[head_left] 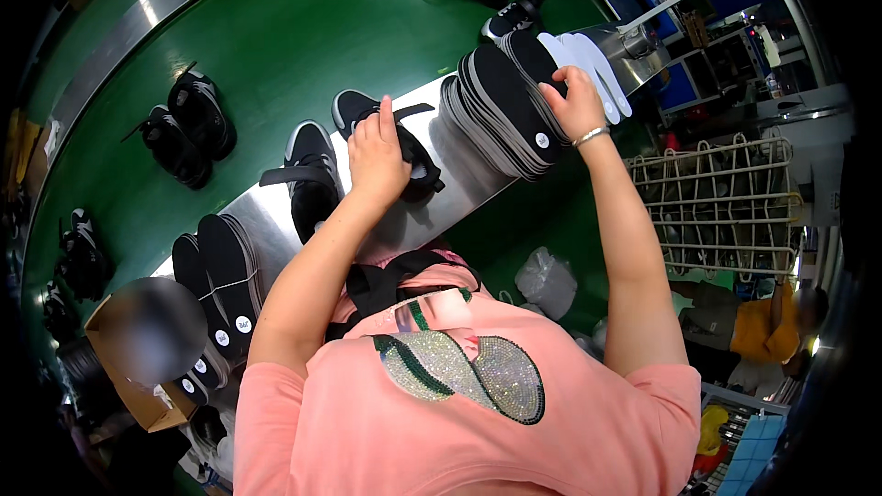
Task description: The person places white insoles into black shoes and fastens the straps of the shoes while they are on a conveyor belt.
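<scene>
My left hand lies over a black shoe on the metal ledge, fingers stretched out and thumb hidden. Left of it stands a matching black shoe with its strap hanging loose. My right hand is at the right edge of a stack of black insoles, thumb and forefinger curled in on an insole edge. Several white insoles fan out just beyond those fingers. A bracelet circles my right wrist.
More black insoles, tied in bundles, lie at the ledge's left end beside a cardboard box. Pairs of black shoes stand on the green conveyor belt. A wire rack is at right; a person in orange is beyond it.
</scene>
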A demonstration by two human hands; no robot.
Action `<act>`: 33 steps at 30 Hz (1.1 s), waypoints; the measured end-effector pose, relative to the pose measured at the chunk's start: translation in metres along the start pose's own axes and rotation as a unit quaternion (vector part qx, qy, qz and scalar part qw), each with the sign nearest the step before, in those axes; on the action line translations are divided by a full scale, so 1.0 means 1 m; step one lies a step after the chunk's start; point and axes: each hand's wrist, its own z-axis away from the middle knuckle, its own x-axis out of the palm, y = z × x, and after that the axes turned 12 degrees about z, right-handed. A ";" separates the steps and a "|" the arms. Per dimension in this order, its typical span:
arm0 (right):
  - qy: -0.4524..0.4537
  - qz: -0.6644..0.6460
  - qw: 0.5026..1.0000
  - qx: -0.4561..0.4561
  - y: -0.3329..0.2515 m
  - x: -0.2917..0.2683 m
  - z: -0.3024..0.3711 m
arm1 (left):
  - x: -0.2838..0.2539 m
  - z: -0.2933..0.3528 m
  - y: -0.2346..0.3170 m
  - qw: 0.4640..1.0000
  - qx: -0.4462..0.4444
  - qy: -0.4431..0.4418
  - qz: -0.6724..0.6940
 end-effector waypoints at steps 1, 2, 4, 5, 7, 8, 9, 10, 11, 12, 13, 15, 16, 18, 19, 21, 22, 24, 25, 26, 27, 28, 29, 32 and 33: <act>-0.026 0.044 0.999 0.019 0.008 0.007 -0.004 | 0.000 -0.002 -0.004 1.000 -0.002 -0.009 -0.001; -0.059 0.026 0.997 0.029 0.016 0.013 -0.009 | -0.002 -0.003 -0.007 1.000 -0.005 -0.018 -0.003; -0.158 -0.002 0.985 0.072 0.024 0.023 -0.017 | -0.008 -0.004 -0.010 0.999 0.003 0.006 0.046; -0.177 -0.002 0.981 0.074 0.026 0.025 -0.019 | -0.011 -0.005 -0.010 0.998 -0.009 0.004 0.065; -0.164 0.021 0.984 0.067 0.027 0.018 -0.025 | -0.019 -0.005 -0.009 0.996 -0.011 0.009 0.083; -0.161 0.036 0.983 0.077 0.024 0.011 -0.025 | -0.021 -0.006 -0.009 0.997 -0.022 -0.005 0.072; -0.125 0.045 0.989 0.069 0.021 0.000 -0.027 | -0.022 -0.007 -0.007 0.996 -0.046 -0.027 0.064; -0.096 0.061 0.991 0.070 0.017 -0.014 -0.027 | -0.023 -0.009 -0.007 0.995 -0.065 -0.042 0.061; -0.088 -0.059 0.992 0.075 0.010 -0.027 -0.026 | -0.023 -0.010 -0.006 0.990 -0.091 -0.030 0.107; -0.160 -0.223 0.956 0.104 0.002 -0.039 -0.025 | -0.022 -0.011 -0.007 0.986 -0.106 -0.034 0.121; -0.224 -0.367 0.895 0.116 -0.007 -0.052 -0.017 | -0.022 -0.013 -0.008 0.983 -0.112 -0.034 0.138; -0.358 -0.488 0.786 0.128 -0.033 -0.063 0.012 | -0.020 -0.017 -0.011 0.975 -0.131 -0.064 0.169; -0.430 -0.514 0.737 0.082 -0.045 -0.064 0.023 | -0.018 -0.018 -0.013 0.966 -0.142 -0.089 0.195; -0.556 -0.440 0.702 0.067 -0.071 -0.053 0.038 | -0.016 -0.020 -0.018 0.945 -0.171 -0.134 0.243; -0.581 -0.362 0.728 0.045 -0.083 -0.044 0.040 | -0.014 -0.020 -0.019 0.945 -0.166 -0.147 0.241; -0.562 -0.243 0.789 -0.062 -0.105 -0.025 0.038 | -0.010 -0.017 -0.019 0.938 -0.167 -0.155 0.261; -0.520 -0.159 0.831 -0.121 -0.115 -0.018 0.037 | -0.008 -0.016 -0.019 0.935 -0.166 -0.158 0.272; -0.481 -0.108 0.848 -0.195 -0.131 -0.008 0.041 | -0.005 -0.014 -0.019 0.936 -0.189 -0.144 0.261; -0.496 -0.098 0.838 -0.206 -0.136 -0.005 0.042 | -0.003 -0.013 -0.019 0.937 -0.191 -0.133 0.261; -0.529 -0.086 0.816 -0.215 -0.139 -0.002 0.039 | -0.002 -0.013 -0.018 0.939 -0.191 -0.120 0.260; -0.556 -0.094 0.799 -0.210 -0.140 0.001 0.032 | -0.001 -0.013 -0.017 0.951 -0.176 -0.094 0.237; -0.581 -0.095 0.781 -0.208 -0.140 0.004 0.024 | 0.000 -0.013 -0.016 0.955 -0.182 -0.076 0.222; -0.643 -0.143 0.742 -0.123 -0.135 0.004 0.018 | 0.001 -0.014 -0.015 0.958 -0.188 -0.057 0.208; -0.664 -0.189 0.723 -0.003 -0.124 0.007 0.006 | 0.003 -0.019 -0.012 0.962 -0.199 -0.032 0.187; -0.647 -0.194 0.737 -0.030 -0.124 0.010 0.006 | 0.003 -0.020 -0.012 0.963 -0.195 -0.041 0.180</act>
